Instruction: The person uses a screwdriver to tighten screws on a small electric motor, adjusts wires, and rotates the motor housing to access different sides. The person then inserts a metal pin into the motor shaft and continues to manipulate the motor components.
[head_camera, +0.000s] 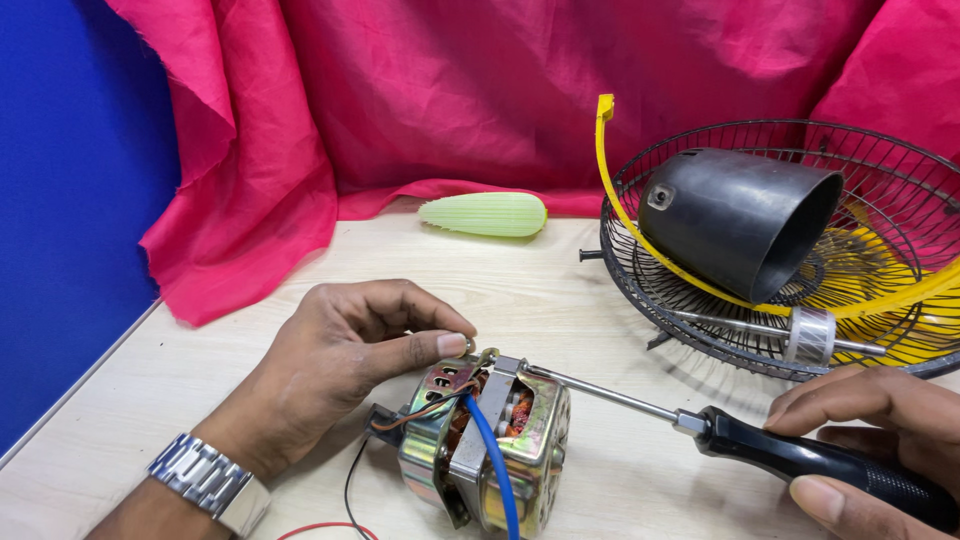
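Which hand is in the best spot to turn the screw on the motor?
Probably the right hand: it grips the screwdriver, whose tip sits at the motor top. The left hand steadies the motor.

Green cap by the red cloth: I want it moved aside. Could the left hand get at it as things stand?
Probably yes. The left hand only steadies the motor, and bare table lies between it and the green cap. It would have to let go of the motor first.
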